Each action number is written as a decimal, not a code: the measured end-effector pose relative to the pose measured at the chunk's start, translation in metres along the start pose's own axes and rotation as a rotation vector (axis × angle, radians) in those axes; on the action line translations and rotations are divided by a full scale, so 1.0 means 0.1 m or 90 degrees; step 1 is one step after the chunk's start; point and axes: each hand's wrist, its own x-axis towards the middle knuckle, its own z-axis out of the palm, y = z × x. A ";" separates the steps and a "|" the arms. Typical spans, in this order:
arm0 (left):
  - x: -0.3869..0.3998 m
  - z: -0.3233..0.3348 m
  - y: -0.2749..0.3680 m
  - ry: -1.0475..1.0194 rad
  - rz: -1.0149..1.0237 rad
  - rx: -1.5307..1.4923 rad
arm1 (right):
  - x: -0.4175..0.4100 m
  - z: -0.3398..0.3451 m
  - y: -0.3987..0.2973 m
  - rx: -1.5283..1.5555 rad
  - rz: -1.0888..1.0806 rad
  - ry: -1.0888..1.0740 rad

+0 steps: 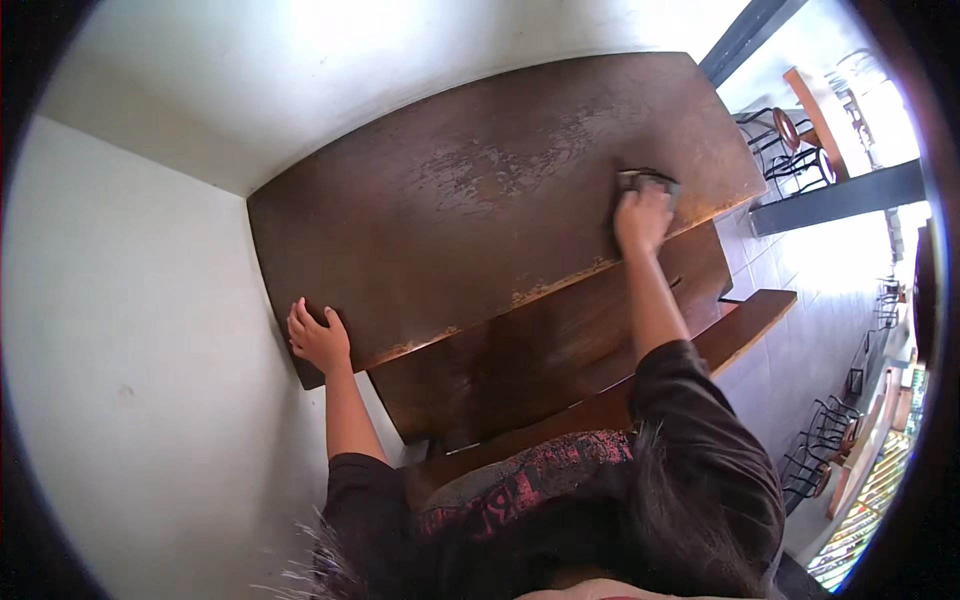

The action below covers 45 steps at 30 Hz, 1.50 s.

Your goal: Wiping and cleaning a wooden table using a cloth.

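Note:
Before me is a dark wooden tabletop (450, 247) with a worn front edge and streaky, wet-looking marks across its middle. My right hand (645, 217) presses a dark cloth or pad (651, 180) onto the right part of the top; its exact kind is blurred. Resting near the left end of the top, close to the wall, my left hand (319, 337) has its fingers spread and holds nothing.
White walls (135, 300) meet the tabletop at the left and far side. Below its front edge lie a lower wooden surface (510, 360) and a wooden bench (750, 322). Dark metal beams (840, 206), stools (795, 161) and a tiled floor (780, 382) appear at the right.

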 end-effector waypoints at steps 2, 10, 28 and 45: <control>0.00 0.00 0.11 -0.003 0.018 -0.010 | -0.27 0.28 -0.34 0.135 -0.161 0.218; 0.03 0.07 0.07 0.004 0.016 -0.008 | -1.66 -0.41 -1.87 0.570 -0.543 -0.229; 0.01 0.05 0.05 0.010 -0.006 0.003 | -0.08 -0.04 -0.27 0.171 0.000 -0.043; -1.36 0.05 1.77 -0.064 0.167 0.027 | -0.09 -0.13 -0.28 0.171 -0.007 -0.125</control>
